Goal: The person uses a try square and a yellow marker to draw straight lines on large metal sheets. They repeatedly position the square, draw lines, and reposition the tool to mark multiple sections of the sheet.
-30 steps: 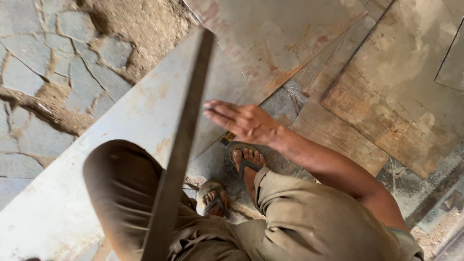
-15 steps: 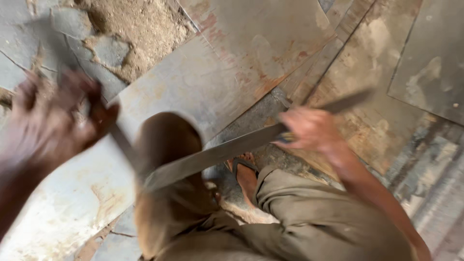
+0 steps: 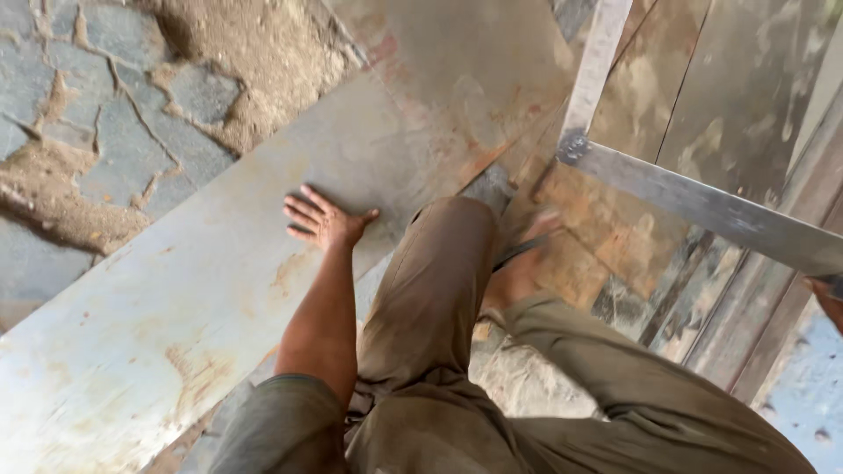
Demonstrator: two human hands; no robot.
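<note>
One left hand (image 3: 323, 219) in full view, flat on slab; right hand (image 3: 830, 298) only partly seen at frame edge. One long grey stone slab (image 3: 176, 298). One metal square (image 3: 694, 206) with two arms. One bare foot (image 3: 520, 263) visible. Two trouser legs (image 3: 430, 298). Stacked slabs on right: count unclear.

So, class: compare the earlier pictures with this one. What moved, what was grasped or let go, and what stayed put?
The left hand came down and now lies flat, fingers spread, on the long grey stone slab. The metal L-square swung from across the knees out to the right, over the rusty slabs. The right hand is barely in frame at its end. The slab stayed put.
</note>
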